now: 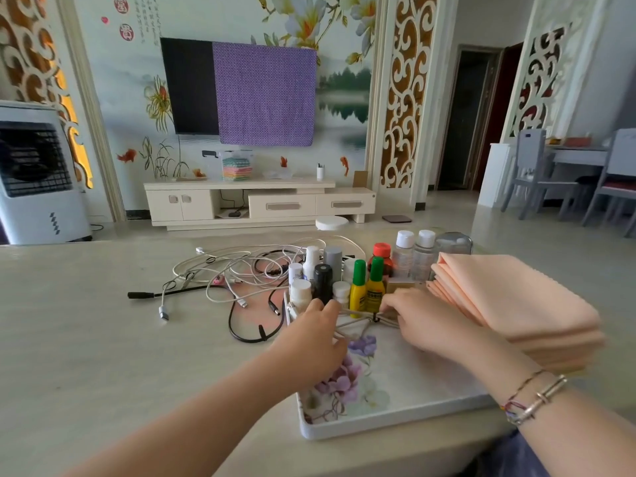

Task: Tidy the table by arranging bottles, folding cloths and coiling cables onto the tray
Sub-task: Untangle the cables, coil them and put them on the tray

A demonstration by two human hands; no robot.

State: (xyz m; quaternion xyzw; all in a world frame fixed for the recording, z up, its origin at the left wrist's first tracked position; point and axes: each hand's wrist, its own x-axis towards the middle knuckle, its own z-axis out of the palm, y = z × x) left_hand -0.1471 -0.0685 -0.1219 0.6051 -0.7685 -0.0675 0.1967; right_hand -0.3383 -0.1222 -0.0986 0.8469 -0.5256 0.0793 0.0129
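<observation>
Head view, left hand [315, 333]: a coiled beige cable [354, 323] is being held down on the tray [385, 420], fingers curled round its loops.
Head view, right hand [418, 320]: the cable's black tie end is being pinched by the fingers.
Bottles [358, 285]: being kept upright, clustered at the tray's far edge.
Cloths [516, 304]: lying folded in a peach stack on the tray's right side.
Loose cables [241, 273]: lying tangled on the surface, left of the bottles.

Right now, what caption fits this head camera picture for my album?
Both hands, left hand and right hand, hold a bundled cable on the flowered tray, beside bottles and folded peach cloths.
</observation>
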